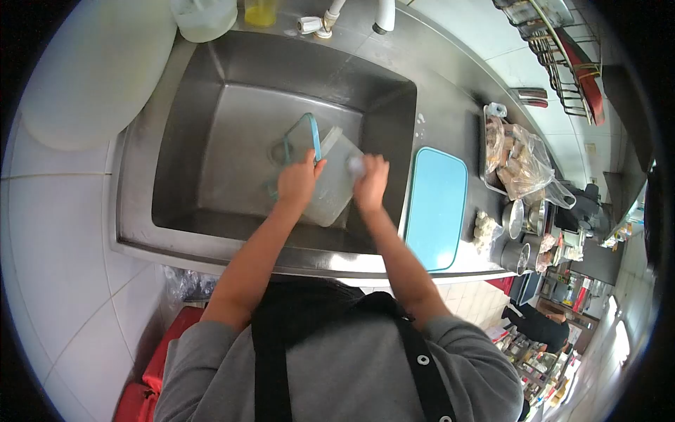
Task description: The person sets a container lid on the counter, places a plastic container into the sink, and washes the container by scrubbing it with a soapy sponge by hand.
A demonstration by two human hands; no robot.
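Over a metal sink [246,133], my left hand [298,184] is closed on the rim of a clear container with a light-blue edge [316,137]. Next to it, a translucent whitish container [330,188] lies tilted in the sink, between my hands. My right hand [371,184] is closed at that container's right side, with a small whitish blurred thing at its fingers that I cannot make out. A light-blue rectangular lid [437,209] lies flat on the counter to the right of the sink.
Large white jug [91,70] at the left; smaller jug [204,17], yellow container [261,13] and faucet [325,27] behind the sink. Bagged food [520,162], metal pots [515,257] and a wire rack [555,56] stand right. A person [541,327] is farther off.
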